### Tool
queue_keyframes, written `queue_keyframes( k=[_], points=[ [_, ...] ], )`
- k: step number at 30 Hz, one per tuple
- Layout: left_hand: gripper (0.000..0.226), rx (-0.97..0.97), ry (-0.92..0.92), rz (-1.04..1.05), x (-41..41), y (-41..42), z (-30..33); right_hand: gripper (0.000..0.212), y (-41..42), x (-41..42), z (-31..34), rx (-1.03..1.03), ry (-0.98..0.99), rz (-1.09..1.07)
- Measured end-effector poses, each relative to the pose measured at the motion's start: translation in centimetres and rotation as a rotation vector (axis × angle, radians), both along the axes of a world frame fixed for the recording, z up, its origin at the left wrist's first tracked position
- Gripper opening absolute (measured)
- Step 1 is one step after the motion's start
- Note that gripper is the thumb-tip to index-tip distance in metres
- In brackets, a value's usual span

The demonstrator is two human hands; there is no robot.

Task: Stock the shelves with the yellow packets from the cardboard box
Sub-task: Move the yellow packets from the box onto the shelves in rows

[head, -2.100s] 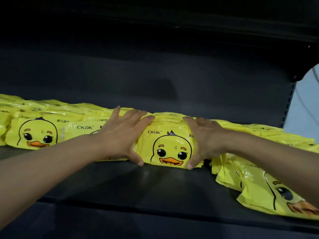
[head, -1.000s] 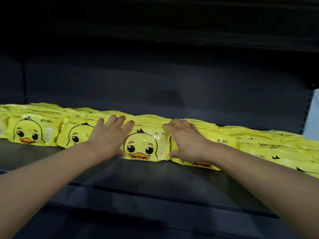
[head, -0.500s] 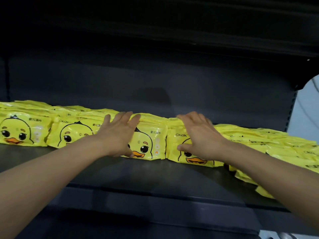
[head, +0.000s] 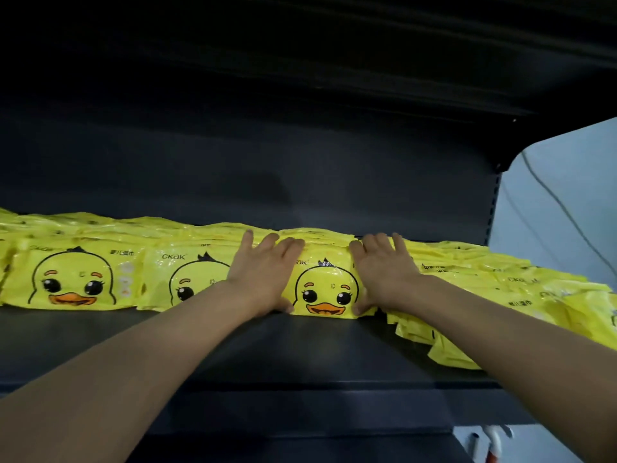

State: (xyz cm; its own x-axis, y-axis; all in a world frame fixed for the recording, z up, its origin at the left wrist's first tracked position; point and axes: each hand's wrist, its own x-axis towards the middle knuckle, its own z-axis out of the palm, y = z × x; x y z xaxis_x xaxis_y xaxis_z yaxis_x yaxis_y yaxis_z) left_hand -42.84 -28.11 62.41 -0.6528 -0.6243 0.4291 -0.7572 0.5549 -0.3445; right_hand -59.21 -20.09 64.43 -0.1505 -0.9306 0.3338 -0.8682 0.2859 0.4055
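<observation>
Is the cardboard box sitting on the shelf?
No, the shelf bears only yellow packets, with both hands beside one.

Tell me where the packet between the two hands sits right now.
In the head view, the packet stands face-out mid-shelf, left hand and right hand pressing its ends, upright packets to its left.
</observation>
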Motion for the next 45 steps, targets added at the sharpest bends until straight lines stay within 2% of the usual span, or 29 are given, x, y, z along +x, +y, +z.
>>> queue_keyframes(
  k=[3,9,12,19,24,31,40,43,45],
  points=[
    [0.109,-0.007,-0.012,0.028,0.0,0.1,0.3,0.107,0.4,-0.2,0.4,0.001,0.022,0.048],
    [0.109,0.124,0.096,-0.001,0.4,2.4,1.3,0.098,6.8,-3.5,3.2,-0.101,-0.311,0.116],
    [0.1,0.17,0.139,-0.078,-0.4,5.0,2.0,0.086,10.7,-6.1,4.5,-0.118,-0.332,0.16],
    [0.09,0.276,0.106,-0.24,-6.7,11.6,2.6,0.081,16.6,-11.6,4.2,0.08,-0.38,0.193],
    [0.089,0.363,0.04,-0.23,-10.8,14.0,2.3,0.076,17.7,-14.3,3.3,0.201,-0.387,0.218],
    [0.108,0.436,0.054,-0.15,-13.2,14.8,1.6,0.102,16.0,-16.2,1.6,0.193,-0.197,0.137],
    [0.108,0.266,-0.026,-0.01,-13.0,14.4,2.2,0.097,15.2,-14.8,0.8,0.027,-0.111,0.285],
    [0.113,0.202,-0.034,-0.062,-13.4,14.0,2.2,0.106,15.3,-15.5,1.1,0.094,-0.168,0.276],
    [0.122,0.293,0.003,-0.086,-13.9,13.8,2.2,0.116,14.9,-15.9,1.4,0.185,-0.197,0.231]
  ],
)
